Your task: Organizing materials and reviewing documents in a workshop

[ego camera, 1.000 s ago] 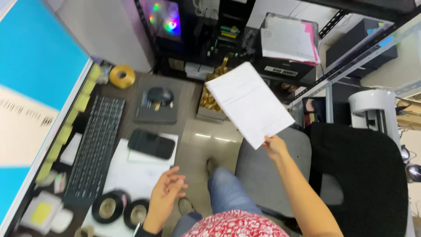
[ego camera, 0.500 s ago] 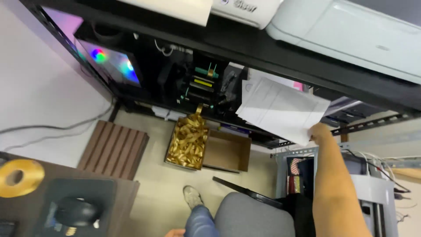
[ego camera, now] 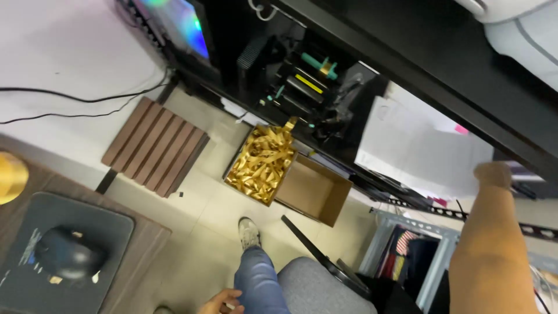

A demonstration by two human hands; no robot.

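Black shelf [ego camera: 430,75] overhangs the right hand [ego camera: 493,173] closely; open floor [ego camera: 197,244] lies below

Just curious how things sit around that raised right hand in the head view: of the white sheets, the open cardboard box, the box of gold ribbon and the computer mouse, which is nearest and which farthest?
From the right hand:
1. White sheets, touching it, on the shelf to its left.
2. Open cardboard box, on the floor, lower left.
3. Box of gold ribbon, just beyond it.
4. Computer mouse, on the desk at far left.
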